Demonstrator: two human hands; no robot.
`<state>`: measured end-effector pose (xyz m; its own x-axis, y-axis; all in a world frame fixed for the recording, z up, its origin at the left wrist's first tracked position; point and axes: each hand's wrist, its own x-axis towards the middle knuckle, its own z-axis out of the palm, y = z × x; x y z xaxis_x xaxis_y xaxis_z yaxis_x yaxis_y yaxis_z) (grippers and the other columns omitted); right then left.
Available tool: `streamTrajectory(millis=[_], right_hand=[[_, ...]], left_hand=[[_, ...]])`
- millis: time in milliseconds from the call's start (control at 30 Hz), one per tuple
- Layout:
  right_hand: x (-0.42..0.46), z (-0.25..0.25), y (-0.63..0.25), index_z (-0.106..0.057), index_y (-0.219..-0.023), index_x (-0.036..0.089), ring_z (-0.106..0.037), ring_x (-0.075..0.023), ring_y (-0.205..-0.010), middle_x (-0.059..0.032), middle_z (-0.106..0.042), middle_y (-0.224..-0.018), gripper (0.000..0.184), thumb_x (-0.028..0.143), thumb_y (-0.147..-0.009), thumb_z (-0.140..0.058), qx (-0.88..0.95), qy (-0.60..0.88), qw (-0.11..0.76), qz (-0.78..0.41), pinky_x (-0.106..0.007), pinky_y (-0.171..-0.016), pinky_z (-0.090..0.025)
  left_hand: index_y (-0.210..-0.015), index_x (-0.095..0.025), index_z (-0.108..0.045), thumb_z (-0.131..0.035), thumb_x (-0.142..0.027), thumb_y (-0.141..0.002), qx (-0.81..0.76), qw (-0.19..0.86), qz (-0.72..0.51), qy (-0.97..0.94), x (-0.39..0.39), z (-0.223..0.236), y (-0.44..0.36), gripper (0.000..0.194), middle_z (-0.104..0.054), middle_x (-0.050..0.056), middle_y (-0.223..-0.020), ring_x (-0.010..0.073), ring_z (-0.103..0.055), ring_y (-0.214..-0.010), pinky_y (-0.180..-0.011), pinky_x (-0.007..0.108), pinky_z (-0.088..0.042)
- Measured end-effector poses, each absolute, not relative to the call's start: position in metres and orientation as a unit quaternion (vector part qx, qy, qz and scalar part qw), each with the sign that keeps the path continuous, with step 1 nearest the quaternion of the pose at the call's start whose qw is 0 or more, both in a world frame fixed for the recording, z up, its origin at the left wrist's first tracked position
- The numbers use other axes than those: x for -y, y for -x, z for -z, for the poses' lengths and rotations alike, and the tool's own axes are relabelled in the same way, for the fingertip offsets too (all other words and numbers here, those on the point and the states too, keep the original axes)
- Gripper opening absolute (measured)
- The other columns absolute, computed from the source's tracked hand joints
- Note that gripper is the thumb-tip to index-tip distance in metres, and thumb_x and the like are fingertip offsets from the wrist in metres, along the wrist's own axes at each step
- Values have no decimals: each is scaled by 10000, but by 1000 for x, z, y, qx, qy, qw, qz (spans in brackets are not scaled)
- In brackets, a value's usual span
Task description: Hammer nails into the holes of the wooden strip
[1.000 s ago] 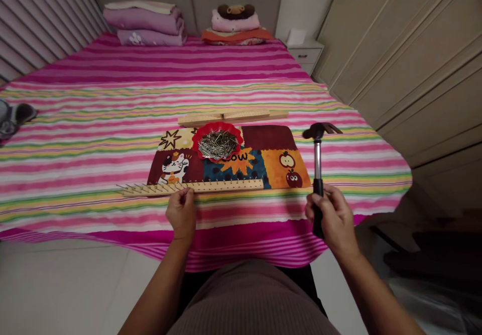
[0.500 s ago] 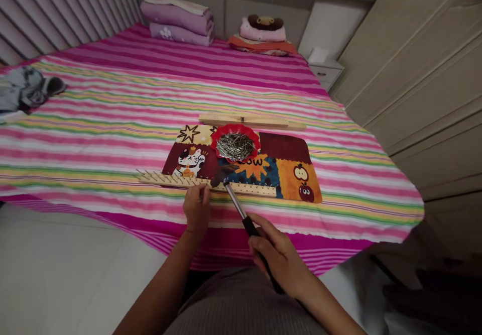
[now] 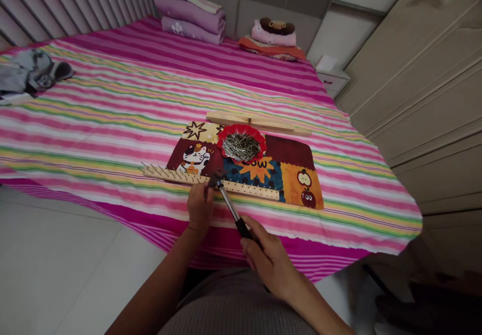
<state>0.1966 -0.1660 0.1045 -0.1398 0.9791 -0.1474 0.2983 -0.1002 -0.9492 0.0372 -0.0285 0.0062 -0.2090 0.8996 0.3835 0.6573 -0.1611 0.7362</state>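
Observation:
My right hand [image 3: 265, 254] is wrapped around the black grip of a hammer [image 3: 228, 200] with a shiny metal shaft. The hammer's dark head, blurred, is low over the middle of a narrow wooden strip [image 3: 259, 190]. My left hand [image 3: 200, 205] is closed at the strip's near edge, just left of the hammer head, with its fingertips on the wood. Several nails [image 3: 173, 173] stick up at a slant along the strip's left part; on the right part they sit lower. Behind the strip, a red scalloped bowl [image 3: 263, 146] holds a heap of loose nails [image 3: 241, 147].
A patterned mat [image 3: 289, 151] lies under the bowl and most of the strip. Beyond it are more wooden strips [image 3: 263, 123] on the striped bedsheet [image 3: 113, 109]. Folded purple bedding [image 3: 190, 16], a stack of cloths [image 3: 274, 38] and grey clothing [image 3: 33, 71] lie farther off.
The hammer head has shifted slightly left and down, nearer my left fingers. My left hand keeps its place at the strip. The whole view has turned a little.

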Motion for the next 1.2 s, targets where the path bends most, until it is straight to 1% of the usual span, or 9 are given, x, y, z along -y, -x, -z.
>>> streamTrajectory(millis=[200,300,467,600,667,800,967,1033,1200], right_hand=[[165,-115,-199,-379,-1425,243,-483,-136,-591,33,-487,-614,479,314,-953,-407,622,558,346,-427,-257,-587,-430],[163,-111,-197,-445,-1374,223,-489,-124,-609,14,-529,-683,436,297,-946,-421,636,556,337,-416,-252,-601,-436],[169,-114,-200,-427,-1389,232,-433,-93,-518,40,-505,-639,440,305,-955,-419,618,551,380,-413,-201,-494,-380],[163,-115,-230,-481,-1336,208,-410,-92,-471,49,-491,-607,427,335,-929,-462,564,622,455,-297,-199,-442,-355],[152,-107,-258,-497,-1321,183,-440,-105,-469,45,-513,-596,459,370,-901,-490,528,679,460,-220,-208,-438,-370],[127,-81,-323,-578,-1243,157,-557,-154,-546,-34,-661,-721,483,399,-833,-501,485,787,372,-82,-239,-506,-420],[114,-44,-364,-596,-1235,133,-586,-201,-596,-99,-703,-804,462,326,-842,-449,443,869,217,-45,-262,-519,-387],[115,-32,-368,-574,-1265,136,-591,-210,-601,-111,-707,-841,469,322,-863,-419,446,874,188,-44,-271,-520,-383],[118,-21,-372,-562,-1270,181,-597,-216,-610,-92,-703,-857,457,354,-872,-418,458,871,177,-27,-278,-529,-403]], left_hand=[[-818,-207,-588,-515,-266,-845,-606,106,-478,-626,28,-3,-38,98,-622,44,-796,167,-579,-794,-750,290,-451],[-793,-203,-581,-503,-255,-847,-592,77,-496,-630,28,0,-38,108,-597,27,-728,157,-562,-723,-692,276,-446],[-795,-197,-586,-499,-260,-857,-571,60,-508,-643,26,0,-37,124,-611,27,-737,152,-572,-736,-708,270,-447],[-803,-196,-594,-502,-274,-863,-566,68,-513,-642,25,-2,-36,135,-613,23,-736,151,-572,-736,-716,268,-448],[-815,-195,-600,-505,-277,-861,-562,73,-514,-644,25,-1,-34,134,-620,25,-751,152,-575,-743,-719,267,-449],[-849,-194,-610,-515,-294,-858,-559,79,-516,-644,23,1,-31,138,-632,31,-783,158,-587,-767,-739,277,-458],[-888,-195,-610,-493,-292,-868,-537,81,-516,-662,26,0,-31,153,-639,37,-795,158,-599,-762,-727,289,-479],[-905,-197,-611,-479,-288,-874,-539,89,-511,-664,31,-2,-28,164,-641,41,-811,158,-601,-769,-727,294,-485],[-889,-198,-619,-485,-336,-856,-612,117,-495,-605,38,-14,8,195,-629,42,-828,161,-589,-786,-722,298,-485]])
